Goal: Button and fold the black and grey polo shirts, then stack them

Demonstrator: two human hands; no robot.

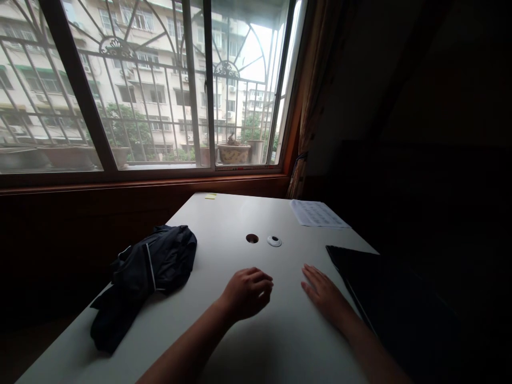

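My left hand (248,292) is over the white table (224,341), with its fingers loosely bent and a gap showing between them. Nothing shows in it. To its right, my right hand (320,290) has its fingers stretched out, palm down, at or just above the tabletop. Beyond both hands, a round cable hole (252,239) is cut in the table. Beside this hole lies a small white ring-shaped cover (274,241) with a dark opening. Whether my left hand touches the table, I cannot tell.
A crumpled dark garment (160,261) with white piping lies at the left edge. Printed sheets (320,213) lie at the far right, and a dark flat item (384,298) covers the right side. A yellow sticky note (210,196) is near the back edge, below the window (160,96).
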